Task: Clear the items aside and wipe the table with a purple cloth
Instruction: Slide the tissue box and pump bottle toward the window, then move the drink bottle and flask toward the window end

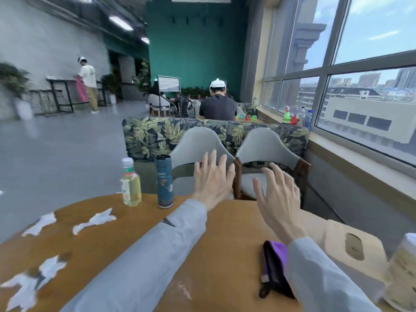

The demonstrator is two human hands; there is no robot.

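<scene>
Both hands raised above the far part of the worktop (225, 239), palms down, fingers spread wide, nothing held. Left hand (212, 180) over the far edge, just right of the flask; right hand (275, 194) a little nearer and further right, likewise splayed and empty. Pale grey sleeves (144, 255) reaching from the near edge across the brown wood.

Purple cloth (275, 265) folded on the worktop near right, a dark layer on top and a dark loop at its near end, partly hidden under the right sleeve. Touching neither hand.

Far left on the worktop: clear bottle (130, 184) of yellowish liquid with a white cap, upright; just right of it a dark teal flask (164, 181), upright, close but apart from the bottle. Torn white paper scraps (94, 220) scattered over the left half, four in sight, well apart from the bottles' bases. At the right edge a wooden tissue box (354, 251) with an oval slot on top, and beside it, cut off by the frame, a pale cylindrical container (405, 266).

Beyond the far edge, two grey chairs (198, 145) side by side, then a leaf-patterned sofa (157, 134)
</scene>
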